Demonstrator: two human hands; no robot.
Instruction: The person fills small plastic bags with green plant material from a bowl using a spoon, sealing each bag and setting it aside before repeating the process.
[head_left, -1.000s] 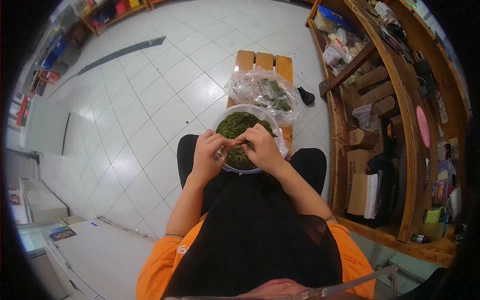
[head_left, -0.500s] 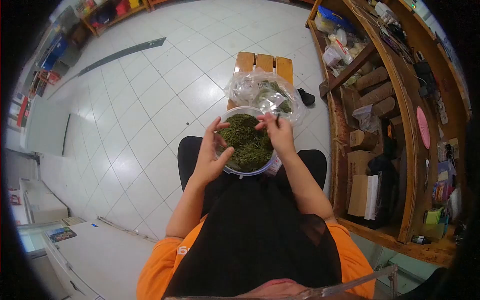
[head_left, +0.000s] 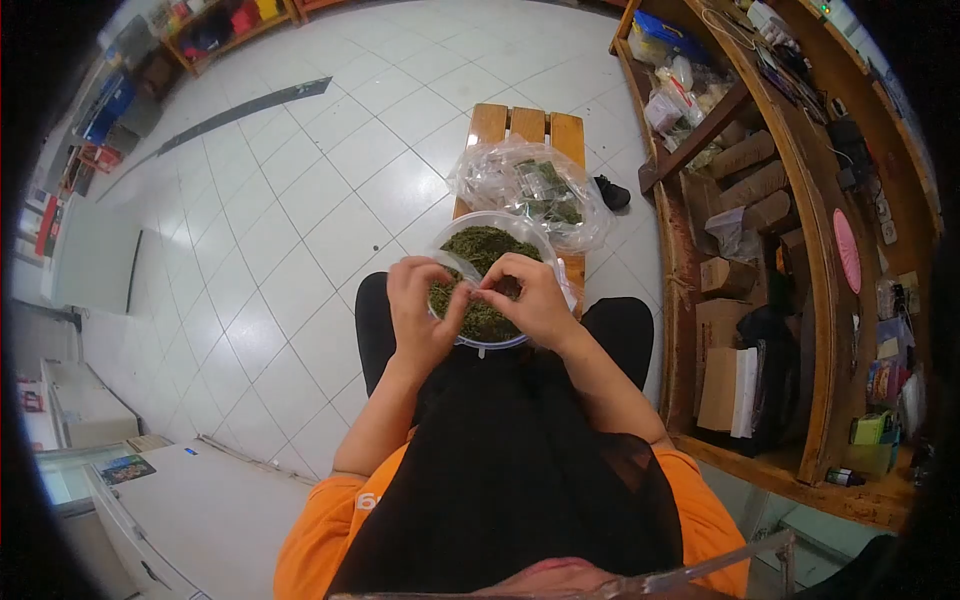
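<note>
A round clear plastic tub [head_left: 545, 240] holds dark green dried herb [head_left: 485, 243] between my knees. Over it, my left hand [head_left: 422, 305] and my right hand [head_left: 535, 305] meet, thumbs and fingertips pinched together. Between them shows a small clear plastic bag [head_left: 458, 264], partly hidden by the fingers. Just beyond the tub, a large clear plastic bag [head_left: 490, 170] lies on a slatted wooden bench [head_left: 488, 122]. Small green-filled packets [head_left: 548, 195] show inside this bag.
To the right stands a wooden shelf unit [head_left: 815, 340] with cardboard boxes [head_left: 718, 340] and bagged goods. A black shoe [head_left: 612, 193] lies beside the bench. White floor tiles [head_left: 240, 250] spread out on the left, with a white cabinet [head_left: 200, 510] at the lower left.
My hands were apart over the tub, the left with fingers spread and the right near its far rim. Both have come together at the tub's middle, pinching the small bag.
</note>
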